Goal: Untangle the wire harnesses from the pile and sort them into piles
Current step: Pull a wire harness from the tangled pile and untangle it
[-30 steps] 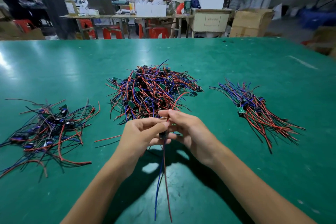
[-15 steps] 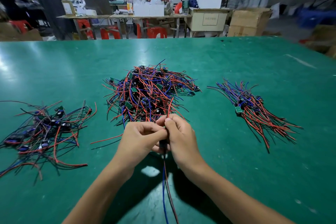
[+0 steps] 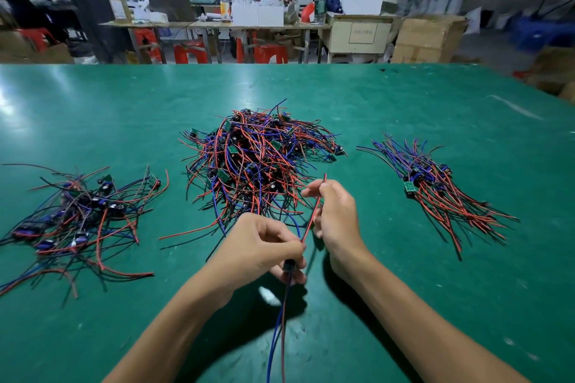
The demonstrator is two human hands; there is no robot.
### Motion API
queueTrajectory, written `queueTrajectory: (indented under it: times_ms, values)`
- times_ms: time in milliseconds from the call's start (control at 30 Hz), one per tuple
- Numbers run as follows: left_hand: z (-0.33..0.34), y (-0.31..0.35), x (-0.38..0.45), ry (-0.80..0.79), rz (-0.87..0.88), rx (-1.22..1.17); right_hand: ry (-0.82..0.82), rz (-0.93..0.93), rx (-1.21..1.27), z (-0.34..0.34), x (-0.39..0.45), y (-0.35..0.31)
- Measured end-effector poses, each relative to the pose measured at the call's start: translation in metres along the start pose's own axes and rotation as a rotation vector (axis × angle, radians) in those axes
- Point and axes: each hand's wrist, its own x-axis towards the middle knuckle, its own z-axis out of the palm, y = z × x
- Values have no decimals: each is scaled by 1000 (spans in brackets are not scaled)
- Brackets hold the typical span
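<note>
A big tangled pile of red, blue and black wire harnesses (image 3: 261,158) lies mid-table on the green table (image 3: 404,96). A looser sorted pile (image 3: 81,214) lies at the left and a neater, aligned pile (image 3: 435,186) at the right. In front of the middle pile, my left hand (image 3: 258,246) grips one harness (image 3: 287,267) by its small black part, with blue and red leads hanging toward me. My right hand (image 3: 334,214) pinches that harness's red and black leads and holds them stretched up and to the right.
Beyond the table's far edge stand workbenches, red stools (image 3: 267,53), cardboard boxes (image 3: 426,37) and several people. More boxes sit off the table's right corner.
My hands have come apart: the right one slid up along the red lead, away from the left one, which stays low on the black part. The camera view shifted slightly.
</note>
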Motion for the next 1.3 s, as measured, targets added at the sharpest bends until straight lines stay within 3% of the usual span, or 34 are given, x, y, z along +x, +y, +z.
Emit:
queueTrajectory:
  times_ms: [67,167,233,300,367,400,500,600,700,933,1133,1300]
  values:
    - [-3,2,0,-3,9,-28,61,-221,-110,-4,1,2]
    - [-5,7,-1,-66,8,-93,237,-753,-367,-12,0,1]
    - [-6,7,-1,-81,3,-153,254,-833,-378,-15,2,-3]
    - [-9,6,1,-42,9,-181,72,-596,-150,-16,4,-9]
    - [-15,5,3,16,25,-163,-265,-218,96,-17,2,-16]
    - [-18,4,4,46,33,-149,-410,-104,71,-18,1,-17]
    - [-23,2,6,106,50,-121,-647,-110,-68,-15,-7,-12]
    - [-24,5,7,75,19,-221,-517,-237,-80,-14,-7,-13]
    - [-22,5,5,9,57,-246,-393,-210,-34,-20,-2,-20]
    - [-18,4,4,96,170,-179,-381,-158,97,-24,0,-29]
    - [-28,4,1,-31,126,-133,-301,-122,154,-32,8,-36]
    - [-31,1,3,62,169,-111,-418,35,328,-35,11,-38]
